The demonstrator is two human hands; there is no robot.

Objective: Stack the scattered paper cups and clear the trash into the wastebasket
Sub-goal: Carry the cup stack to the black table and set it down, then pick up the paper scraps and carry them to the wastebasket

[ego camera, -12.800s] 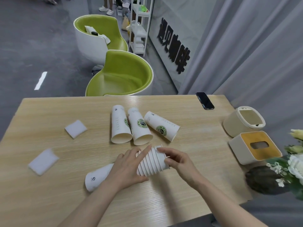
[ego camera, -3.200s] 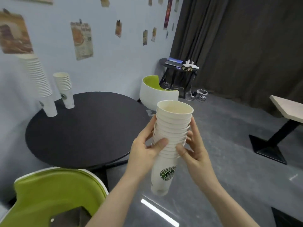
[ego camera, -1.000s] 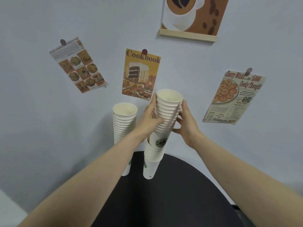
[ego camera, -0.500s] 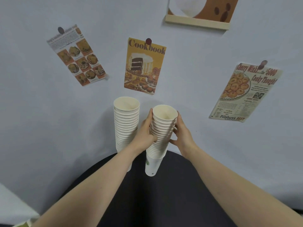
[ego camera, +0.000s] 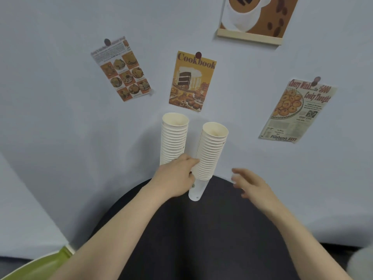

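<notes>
head view. the right-hand cup stack [ego camera: 211, 152] stands on the round black table [ego camera: 201, 239], close to the blue wall [ego camera: 60, 118], its long axis near upright with a slight lean to the right toward the top. the left hand [ego camera: 177, 178] holds it low down, fingers curled against its left flank above the bottom cup; the stack lies directly ahead of this hand and touches it. the right hand [ego camera: 250, 184] is apart from the stack, to its right, fingers spread and relaxed, gripping nothing — somewhat blurred. the left hand is thus the nearer one, and any steadying or release would seem to fall to it. a second cup stack [ego camera: 174, 138] stands just beside the first, on its left, partly behind the left hand's knuckles; whether the two stacks touch cannot be told. it is the nearest thing to knock. on the wall behind: a cookbook poster [ego camera: 192, 80], a recipe sheet [ego camera: 121, 69], a cookie advert [ego camera: 298, 112], a coffee picture [ego camera: 256, 19]. a green chair edge [ego camera: 40, 263] shows at lower left. no trash or wastebasket is in view — that part looks not yet done.
</notes>
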